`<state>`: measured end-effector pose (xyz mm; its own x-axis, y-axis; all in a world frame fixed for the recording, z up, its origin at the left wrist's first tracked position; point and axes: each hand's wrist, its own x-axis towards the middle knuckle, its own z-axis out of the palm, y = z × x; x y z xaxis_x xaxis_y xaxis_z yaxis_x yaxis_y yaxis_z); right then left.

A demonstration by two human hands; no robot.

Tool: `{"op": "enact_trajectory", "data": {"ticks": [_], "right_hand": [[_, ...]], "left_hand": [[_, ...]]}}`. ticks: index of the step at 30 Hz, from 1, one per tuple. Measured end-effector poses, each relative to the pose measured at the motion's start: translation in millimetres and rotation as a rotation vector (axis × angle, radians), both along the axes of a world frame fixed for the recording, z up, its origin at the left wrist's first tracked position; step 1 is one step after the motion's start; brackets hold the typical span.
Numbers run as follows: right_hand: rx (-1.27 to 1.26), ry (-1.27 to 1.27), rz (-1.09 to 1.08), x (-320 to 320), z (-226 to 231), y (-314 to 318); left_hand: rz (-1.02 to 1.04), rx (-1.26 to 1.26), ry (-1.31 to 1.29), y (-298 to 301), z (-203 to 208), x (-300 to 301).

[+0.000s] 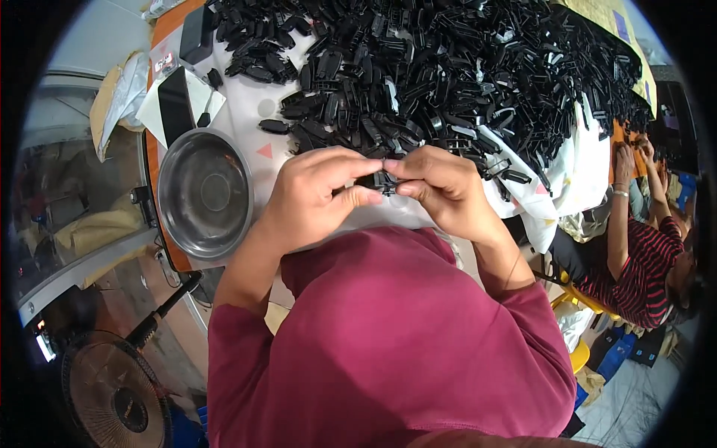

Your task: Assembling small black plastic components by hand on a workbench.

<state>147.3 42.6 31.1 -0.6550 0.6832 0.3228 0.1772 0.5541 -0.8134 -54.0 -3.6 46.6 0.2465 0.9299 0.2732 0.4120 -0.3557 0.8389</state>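
Observation:
Between my two hands, near the table's front edge, is a small black plastic part (384, 181). My left hand (317, 190) pinches it from the left between thumb and forefinger. From the right, the thumb and forefinger of my right hand (444, 187) close on the same part. The fingertips hide much of it, so its exact kind does not show. Just beyond my hands lies a big heap of black plastic parts (418, 75), clip-like in shape, spread over a white sheet (246, 104). One loose black part (274, 126) rests at the heap's left edge.
A round metal bowl (205, 194) stands left of my left arm. Behind it lie a dark phone (175, 104) and a black box (196, 35). A standing fan (116, 388) is at lower left. Another person in a striped shirt (631, 272) sits at the table's right.

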Motion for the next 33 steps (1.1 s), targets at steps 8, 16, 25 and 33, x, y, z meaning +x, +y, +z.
{"op": "enact_trajectory", "data": {"ticks": [8, 16, 25, 33], "right_hand": [[0.048, 0.185, -0.271, -13, -13, -25], [0.416, 0.039, -0.446, -18, -22, -13], [-0.549, 0.146, -0.201, -15, -17, -1], [0.723, -0.589, -0.379, -5, -28, 78]], "left_hand": [[0.127, -0.149, -0.388, 1, -17, 20], [0.342, -0.444, -0.769, 2, -29, 50], [0.251, -0.606, -1.211, -2, -54, 23], [0.496, -0.420, -0.744, -6, -56, -19]]}}
